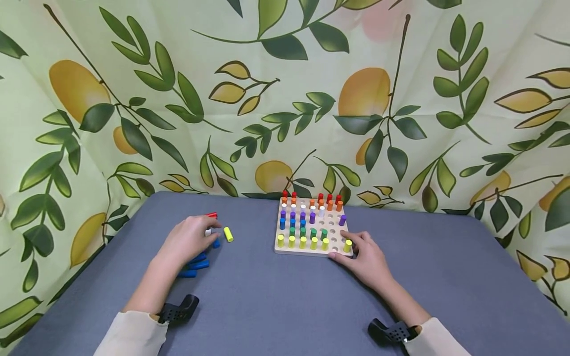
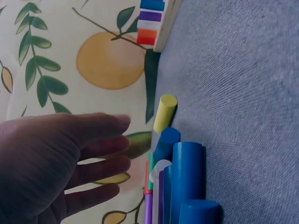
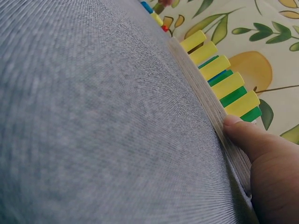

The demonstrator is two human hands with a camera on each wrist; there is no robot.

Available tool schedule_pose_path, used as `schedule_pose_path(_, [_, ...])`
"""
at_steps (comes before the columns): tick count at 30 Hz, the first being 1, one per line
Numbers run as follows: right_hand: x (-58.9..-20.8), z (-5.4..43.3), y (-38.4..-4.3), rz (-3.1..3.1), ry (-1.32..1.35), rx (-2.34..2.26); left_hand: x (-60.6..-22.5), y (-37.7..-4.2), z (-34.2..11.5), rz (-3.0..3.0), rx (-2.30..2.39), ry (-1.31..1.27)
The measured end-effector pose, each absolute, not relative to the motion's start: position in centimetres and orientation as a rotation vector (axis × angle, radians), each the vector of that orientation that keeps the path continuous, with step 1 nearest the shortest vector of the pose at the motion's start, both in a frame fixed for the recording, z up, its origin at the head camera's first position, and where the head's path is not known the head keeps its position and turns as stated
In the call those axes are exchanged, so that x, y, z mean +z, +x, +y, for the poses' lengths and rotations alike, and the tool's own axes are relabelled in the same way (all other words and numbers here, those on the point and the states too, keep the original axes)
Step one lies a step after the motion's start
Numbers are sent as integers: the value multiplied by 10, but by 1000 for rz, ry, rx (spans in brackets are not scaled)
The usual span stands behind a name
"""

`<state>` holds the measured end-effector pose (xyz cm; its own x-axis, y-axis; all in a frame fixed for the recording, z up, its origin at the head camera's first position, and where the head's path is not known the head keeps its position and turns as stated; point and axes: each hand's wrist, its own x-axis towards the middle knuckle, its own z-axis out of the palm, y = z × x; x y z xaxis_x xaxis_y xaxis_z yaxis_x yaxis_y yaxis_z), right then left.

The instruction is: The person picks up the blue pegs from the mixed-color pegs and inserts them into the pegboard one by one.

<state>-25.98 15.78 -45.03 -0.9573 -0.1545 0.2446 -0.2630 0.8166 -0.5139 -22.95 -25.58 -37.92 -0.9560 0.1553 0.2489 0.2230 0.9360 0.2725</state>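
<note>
A wooden pegboard [image 1: 307, 251] lies on the table with rows of coloured pegs standing in it: red, orange, white, purple, blue, green and yellow. My right hand [image 1: 364, 257] grips the board's near right corner, its thumb [image 3: 238, 126] along the front edge and its fingers over the right side. Above a loose pile of pegs to the left hovers my left hand [image 1: 189, 240], fingers apart from the thumb and nothing between them. Blue pegs [image 2: 188, 172] make up most of that pile. A yellow peg [image 1: 228, 234] lies just right of the left fingertips.
The grey tablecloth [image 1: 267, 301] covers the whole table. Behind it hangs a curtain [image 1: 285, 128] printed with leaves and fruit. Some holes in the board's right half hold no pegs. A black strap with a camera [image 1: 180, 309] sits on each wrist.
</note>
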Motion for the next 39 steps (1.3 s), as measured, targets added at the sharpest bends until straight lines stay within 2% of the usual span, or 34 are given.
schedule_pose_path(39, [-452,160,-261,-2794,330,834,-397,-240,-264,-2985,-579,-365])
